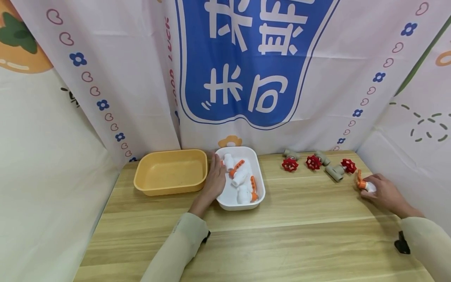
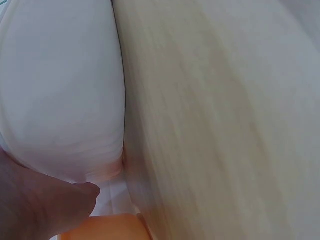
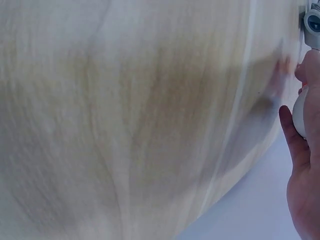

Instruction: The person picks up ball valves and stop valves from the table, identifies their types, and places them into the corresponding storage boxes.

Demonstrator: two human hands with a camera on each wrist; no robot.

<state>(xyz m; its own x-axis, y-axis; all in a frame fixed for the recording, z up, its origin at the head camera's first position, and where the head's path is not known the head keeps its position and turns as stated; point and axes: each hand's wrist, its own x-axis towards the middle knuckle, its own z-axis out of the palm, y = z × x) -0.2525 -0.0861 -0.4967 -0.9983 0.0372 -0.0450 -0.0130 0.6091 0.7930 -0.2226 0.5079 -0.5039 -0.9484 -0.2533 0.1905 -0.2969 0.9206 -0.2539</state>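
At the far right of the table, my right hand [image 1: 385, 194] grips a white ball valve [image 1: 370, 187] with an orange lever, low over the wood. In the right wrist view the fingers curl around its white body [image 3: 299, 114], and much of it is hidden behind them. My left hand [image 1: 214, 181] holds the left wall of the white tray [image 1: 260, 168], with the thumb [image 2: 75, 200] against its outer side. Inside the tray lie several more white valves [image 1: 240, 177] with orange levers.
A yellow tray [image 1: 170, 191] stands left of the white one. Three grey valves with red handwheels, among them one gate valve [image 1: 290, 164], lie in a row at the back right. A printed cloth [image 1: 148, 98] hangs behind the wooden table [image 1: 282, 243].
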